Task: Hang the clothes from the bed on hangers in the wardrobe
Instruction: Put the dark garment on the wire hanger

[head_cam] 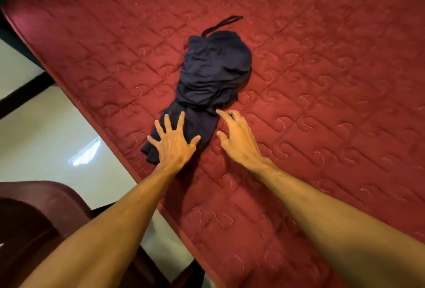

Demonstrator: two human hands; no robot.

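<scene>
I'm seeing the navy garment (pixel 213 69) lying bunched on the red bed (pixel 322 80), its black drawstring (pixel 222 23) trailing off the far end. My left grip (pixel 173 144) is pressing flat on the cloth's near end, fingers spread wide. My right grip (pixel 234 135) is hovering just beside the garment's right edge, fingers loosely curled, holding nothing, index tip at the fold.
</scene>
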